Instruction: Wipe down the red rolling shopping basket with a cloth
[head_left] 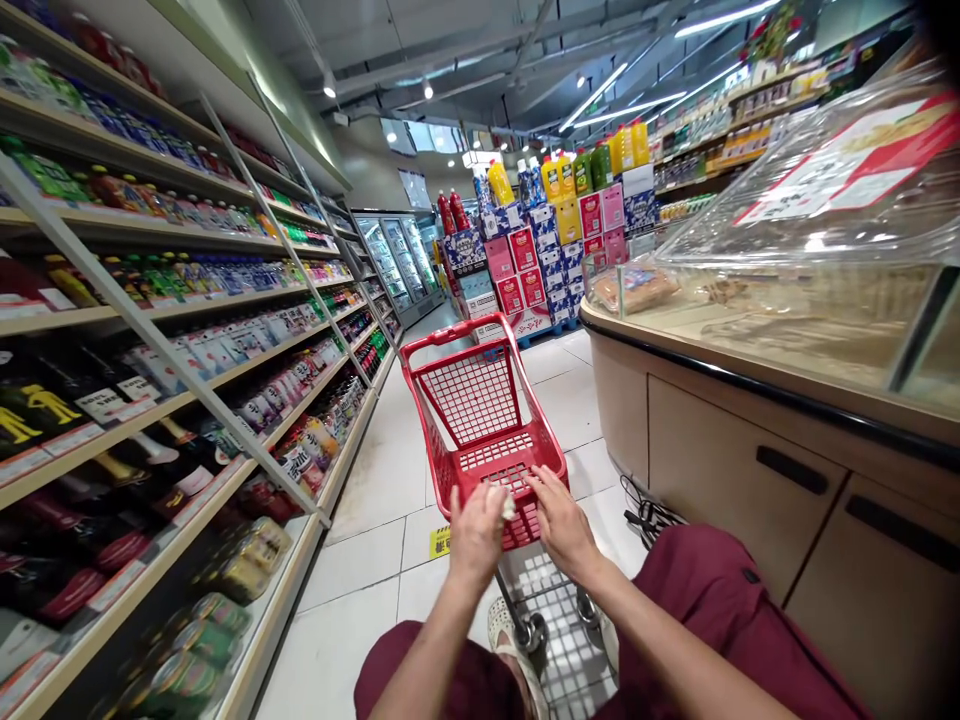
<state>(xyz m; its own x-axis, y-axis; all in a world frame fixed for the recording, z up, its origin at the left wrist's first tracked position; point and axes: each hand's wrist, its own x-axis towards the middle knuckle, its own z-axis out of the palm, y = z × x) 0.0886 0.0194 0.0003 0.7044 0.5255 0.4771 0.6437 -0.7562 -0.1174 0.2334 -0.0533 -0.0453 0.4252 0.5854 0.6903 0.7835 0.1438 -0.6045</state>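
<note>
A small red shopping cart (471, 398) with a grid panel stands on the tiles in front of me, between my knees. My left hand (474, 535) is over the cart's near left edge. Its fingers are curled around a small whitish crumpled piece, perhaps tissue (508, 504), too small to make out fully. My right hand (561, 522) hovers by the near right edge of the cart, fingers stretched out and holding nothing. Whether its fingertips touch the red plastic I cannot tell.
Drink shelves (225, 375) line the left side. To my right is a wooden counter (622, 400) with packaged bread in clear plastic. Stacked drink cartons (525, 270) stand ahead. Black cables (649, 515) lie at the counter's base; a yellow floor sticker (440, 542) is beside the cart.
</note>
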